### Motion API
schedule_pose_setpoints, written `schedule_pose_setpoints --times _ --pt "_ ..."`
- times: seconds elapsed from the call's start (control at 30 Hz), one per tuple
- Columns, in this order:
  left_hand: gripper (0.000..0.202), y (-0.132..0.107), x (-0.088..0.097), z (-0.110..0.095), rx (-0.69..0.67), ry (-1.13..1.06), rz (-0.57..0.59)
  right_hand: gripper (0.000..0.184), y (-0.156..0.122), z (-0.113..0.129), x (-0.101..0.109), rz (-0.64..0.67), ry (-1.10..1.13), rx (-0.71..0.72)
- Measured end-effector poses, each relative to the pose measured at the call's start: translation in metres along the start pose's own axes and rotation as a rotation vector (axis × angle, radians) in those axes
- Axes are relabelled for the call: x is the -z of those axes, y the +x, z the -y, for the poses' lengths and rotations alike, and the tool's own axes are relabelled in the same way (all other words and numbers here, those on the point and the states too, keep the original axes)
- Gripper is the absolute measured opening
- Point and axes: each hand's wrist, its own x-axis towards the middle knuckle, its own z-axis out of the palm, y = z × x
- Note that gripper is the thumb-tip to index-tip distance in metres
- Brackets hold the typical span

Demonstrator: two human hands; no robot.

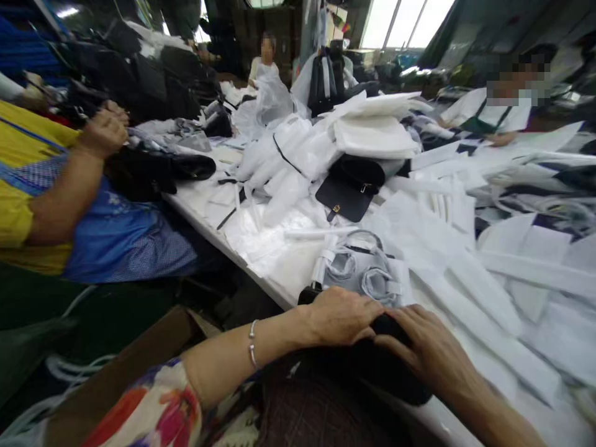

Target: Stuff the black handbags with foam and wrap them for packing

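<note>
My left hand (342,313), below a wrist with a silver bracelet, has its fingers curled over the top edge of a black bag (395,369). Pressed close beside it, my right hand (426,341) grips the same bag, thumb on the near side and fingers over the far side. The bag lies at the table's near edge, its lower part dark and partly hidden by my hands. Just beyond it is a grey panel with wrapped loop handles (361,273), covered in clear or white wrapping. Farther off, a black flap bag (347,192) with a gold-coloured clasp lies on the table.
White foam sheets (377,133) and plastic bags (284,149) are heaped across the table. Strips of white sheet (488,298) cover the right side. A cardboard box (125,360) stands below left. A co-worker in a blue apron (116,230) is at the left; others sit farther back.
</note>
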Motion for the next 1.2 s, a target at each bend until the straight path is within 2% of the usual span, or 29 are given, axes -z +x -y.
schedule_pose_setpoints --times 0.07,0.13,0.17,0.23,0.27,0.33,0.4,0.47,0.6,0.73,0.83,0.93,1.03,1.2 --pt "0.032 -0.019 0.003 -0.003 -0.09 0.021 -0.176 0.034 -0.002 0.003 0.002 -0.001 0.001 -0.012" --pt "0.03 -0.037 0.006 0.0 -0.052 -0.017 -0.353 0.034 -0.004 0.007 0.004 -0.004 0.006 -0.033" --pt "0.03 -0.046 0.007 0.005 0.014 -0.054 -0.471 0.034 -0.004 0.009 0.005 -0.008 0.015 -0.048" --pt "0.026 -0.059 0.007 0.02 0.27 -0.196 -0.632 0.035 -0.004 0.014 0.007 -0.012 0.027 -0.083" --pt "0.024 -0.064 0.006 0.03 0.413 -0.303 -0.633 0.035 -0.003 0.016 0.008 -0.014 0.027 -0.105" --pt "0.029 -0.067 0.003 0.049 0.611 -0.516 -0.494 0.038 -0.001 0.021 0.01 -0.023 0.014 -0.143" --pt "0.04 -0.063 0.0 0.063 0.65 -0.632 -0.329 0.041 0.0 0.026 0.013 -0.049 -0.006 -0.164" --pt "0.046 -0.053 0.001 0.072 0.605 -0.644 -0.284 0.043 0.002 0.032 0.016 -0.082 -0.023 -0.173" --pt "0.05 -0.031 0.021 0.078 0.507 -0.702 -0.32 0.047 0.004 0.041 0.018 -0.127 -0.038 -0.245" --pt "0.058 -0.028 0.035 0.084 0.414 -0.83 -0.198 0.048 0.002 0.044 0.0 -0.192 -0.062 -0.369" --pt "0.056 -0.041 0.024 0.09 0.328 -0.95 -0.17 0.044 -0.004 0.041 -0.018 -0.32 -0.05 -0.366" --pt "0.052 -0.055 0.008 0.097 0.309 -1.052 -0.197 0.032 -0.008 0.045 -0.023 -0.41 -0.044 -0.272" --pt "0.048 -0.061 0.001 0.101 0.313 -0.985 -0.195 0.027 0.0 0.059 -0.011 -0.397 -0.071 -0.208" --pt "0.039 -0.057 0.003 0.101 0.298 -1.023 -0.245 0.035 0.038 0.084 0.01 -0.26 0.054 -0.092"
